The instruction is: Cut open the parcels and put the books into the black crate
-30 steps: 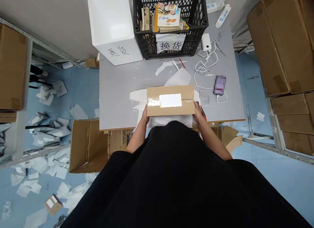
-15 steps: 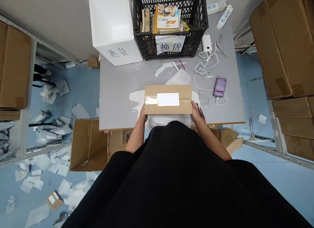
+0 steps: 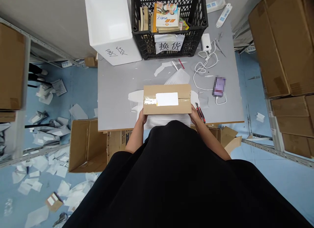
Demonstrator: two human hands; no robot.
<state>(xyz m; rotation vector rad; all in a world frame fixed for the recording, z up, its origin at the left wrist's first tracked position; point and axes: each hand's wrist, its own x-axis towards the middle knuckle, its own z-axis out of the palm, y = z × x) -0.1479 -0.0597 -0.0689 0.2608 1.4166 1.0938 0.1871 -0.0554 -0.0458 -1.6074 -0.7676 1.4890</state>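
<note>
A closed cardboard box (image 3: 152, 108) with a white label (image 3: 167, 99) and clear tape on its left part is held level between both hands near the table's front edge. My left hand (image 3: 142, 117) grips its lower left corner, and my right hand (image 3: 194, 114) grips the lower right corner; the fingertips of both are partly hidden by the box. White foam wrap (image 3: 169, 119) lies under and in front of the box. Just right of my right hand lie red-and-black cutters (image 3: 200, 112), whose exact kind I cannot make out.
At the back of the grey table (image 3: 117, 100) stand a white bin (image 3: 113, 28) and a black crate (image 3: 169, 53) holding books (image 3: 167, 17). A phone (image 3: 219, 87) on a white cable lies at right. An open carton (image 3: 83, 144) stands front left; paper scraps cover the floor.
The view has shifted slightly, moving everything a little left in the picture. Both hands keep the same hold on the box, which shows no clear movement over the table.
</note>
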